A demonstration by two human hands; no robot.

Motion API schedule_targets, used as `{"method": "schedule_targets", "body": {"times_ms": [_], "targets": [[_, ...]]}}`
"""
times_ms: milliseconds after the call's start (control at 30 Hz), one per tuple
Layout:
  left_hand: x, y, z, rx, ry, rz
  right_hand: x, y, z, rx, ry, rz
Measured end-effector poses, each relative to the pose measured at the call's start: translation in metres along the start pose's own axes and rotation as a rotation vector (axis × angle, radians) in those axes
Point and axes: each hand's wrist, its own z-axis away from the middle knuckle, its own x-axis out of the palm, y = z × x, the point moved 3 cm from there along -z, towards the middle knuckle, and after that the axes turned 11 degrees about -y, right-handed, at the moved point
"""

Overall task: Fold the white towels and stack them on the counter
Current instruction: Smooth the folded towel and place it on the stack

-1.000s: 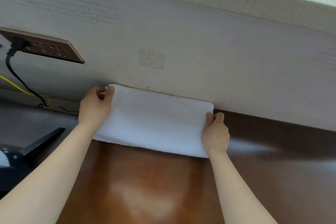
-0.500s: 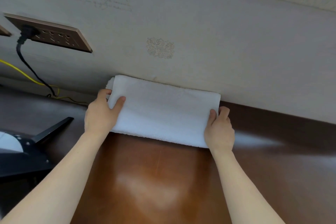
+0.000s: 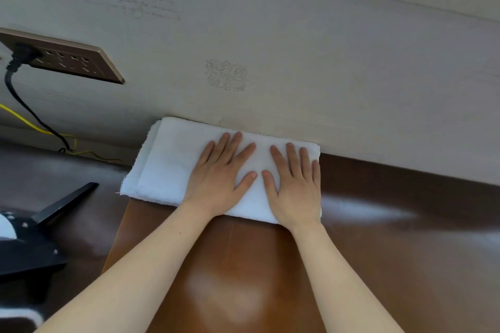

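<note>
A folded white towel [image 3: 167, 165] lies flat on the brown wooden counter [image 3: 243, 265], its far edge against the wall. My left hand [image 3: 220, 178] presses flat on the towel's middle with fingers spread. My right hand [image 3: 295, 184] presses flat on its right end, fingers straight, thumb beside the left thumb. The towel's left end shows layered edges slightly offset. No other towels are in view.
A brown socket panel [image 3: 67, 59] with a black plug and cable [image 3: 24, 105] sits on the wall at left, with a yellow wire [image 3: 35, 127] below. A black stand base [image 3: 40, 235] lies on the counter at left. The pale wall [image 3: 324, 76] rises directly behind the towel.
Both hands left the towel's two ends and moved inward onto its top. They now lie flat and close together on the middle and right part.
</note>
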Motion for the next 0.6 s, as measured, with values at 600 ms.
{"method": "schedule_targets", "body": {"times_ms": [600], "targets": [[-0.004,-0.015,0.007,-0.079,-0.031,-0.051,-0.001,-0.013,0.005,0.003,-0.044,0.012]]}}
